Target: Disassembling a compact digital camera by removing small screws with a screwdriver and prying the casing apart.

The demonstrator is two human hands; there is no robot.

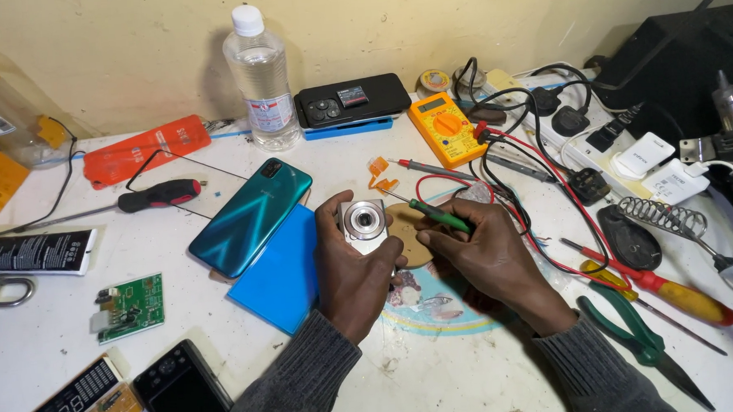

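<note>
Bench (473,383): white, scuffed, flat top, cluttered edge to edge.
Water bottle (260,79): clear plastic, ribbed, white cap, upright at 12 o'clock.
Teal smartphone (252,217): glossy back up, at 9 o'clock of the hands, lying partly on a flat blue rectangular pad (279,272).
Black smartphone (352,100): matte back up, at 12 o'clock, just right of the bottle.
Multimeter (448,127): orange, boxy, round dial, at 1 o'clock, red and black leads trailing.
Green-handled pliers (636,334): at 4 o'clock.
Left hand (354,268): fingers curled round a compact camera (363,225), silver metal, rounded corners, circular lens ring facing up, at bench centre.
Right hand (488,254): fingertips pinching a green-handled precision screwdriver (437,215), slim steel shaft pointing to 10 o'clock beside the camera's upper right corner.
Green circuit board (130,307): small, square, at 8 o'clock.
</note>
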